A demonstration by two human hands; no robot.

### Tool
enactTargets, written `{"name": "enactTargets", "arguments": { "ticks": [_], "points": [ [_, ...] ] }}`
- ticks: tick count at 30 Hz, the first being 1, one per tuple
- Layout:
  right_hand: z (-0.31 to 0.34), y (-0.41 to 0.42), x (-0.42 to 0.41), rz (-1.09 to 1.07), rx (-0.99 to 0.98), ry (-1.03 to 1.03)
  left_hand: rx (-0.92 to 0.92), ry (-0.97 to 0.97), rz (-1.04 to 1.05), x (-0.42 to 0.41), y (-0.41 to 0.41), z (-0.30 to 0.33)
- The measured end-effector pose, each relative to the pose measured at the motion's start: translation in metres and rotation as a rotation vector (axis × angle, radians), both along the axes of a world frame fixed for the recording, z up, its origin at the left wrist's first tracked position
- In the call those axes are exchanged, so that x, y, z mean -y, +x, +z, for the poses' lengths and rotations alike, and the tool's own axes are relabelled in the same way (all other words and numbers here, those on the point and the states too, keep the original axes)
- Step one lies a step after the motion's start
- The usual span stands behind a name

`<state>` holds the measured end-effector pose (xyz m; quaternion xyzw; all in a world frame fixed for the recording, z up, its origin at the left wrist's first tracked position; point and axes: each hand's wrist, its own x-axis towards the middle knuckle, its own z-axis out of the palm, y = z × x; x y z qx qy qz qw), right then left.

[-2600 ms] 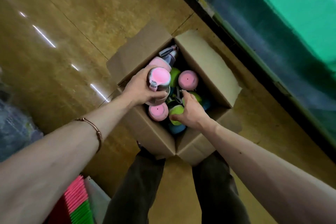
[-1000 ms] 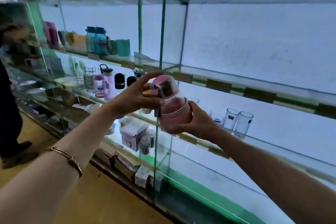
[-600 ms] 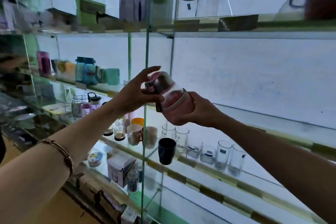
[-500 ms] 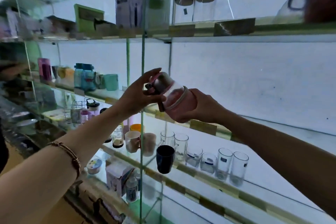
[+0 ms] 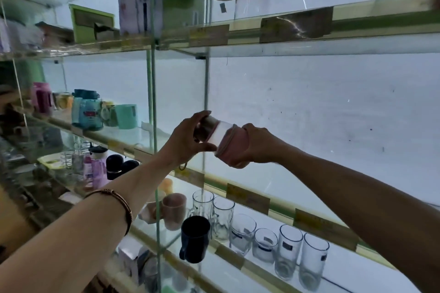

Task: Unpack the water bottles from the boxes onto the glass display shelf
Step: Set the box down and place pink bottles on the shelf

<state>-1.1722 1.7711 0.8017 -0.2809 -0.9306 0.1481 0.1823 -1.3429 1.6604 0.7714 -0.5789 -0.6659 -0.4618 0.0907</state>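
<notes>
Since half a second ago the pink water bottle [image 5: 221,141] has gone further in and lies flatter, and both hands have come over the edge of the glass display shelf [image 5: 247,194]. Held in the air above that shelf's front edge, just to the right of the vertical glass divider [image 5: 205,102], it does not yet touch the shelf.

The left hand [image 5: 184,141] curls its fingers and thumb round the dark cap end. The right hand [image 5: 256,146] cups the pink sleeve at the base.

Its long axis is almost horizontal, running from about 10 o'clock to 4 o'clock, with the cap pointing to 10 o'clock and the base to 4 o'clock.

I think the main risk is the bottle being set down while tilted, so that it rolls off the edge onto the drinking glasses [image 5: 289,254] at 6 o'clock. A knock of the cap against the divider is also possible.
</notes>
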Motion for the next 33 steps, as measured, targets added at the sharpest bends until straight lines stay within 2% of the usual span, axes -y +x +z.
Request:
{"name": "enactTargets", "arguments": {
  "ticks": [6,11,16,21,26,31,33],
  "points": [
    [-0.014,-0.035,-0.017,0.000,0.099,0.046,-0.009,-0.089,0.085,-0.020,-0.029,-0.018],
    [-0.008,-0.057,-0.023,0.010,0.225,0.204,-0.461,-0.244,0.355,-0.041,-0.043,-0.028],
    [-0.009,-0.073,-0.034,-0.007,0.246,0.295,-0.488,-0.306,0.369,-0.060,-0.052,-0.022],
    [-0.012,-0.090,-0.044,0.003,0.252,0.369,-0.594,-0.470,0.468,-0.075,-0.056,-0.010],
    [-0.006,-0.101,-0.049,-0.039,0.317,0.333,-0.482,-0.489,0.377,-0.078,-0.060,-0.005],
    [-0.017,-0.111,-0.063,-0.121,0.300,0.318,-0.429,-0.545,0.364,-0.081,-0.059,-0.009],
    [-0.023,-0.115,-0.069,-0.149,0.283,0.291,-0.333,-0.584,0.277,-0.078,-0.058,-0.015]
  ]
}}
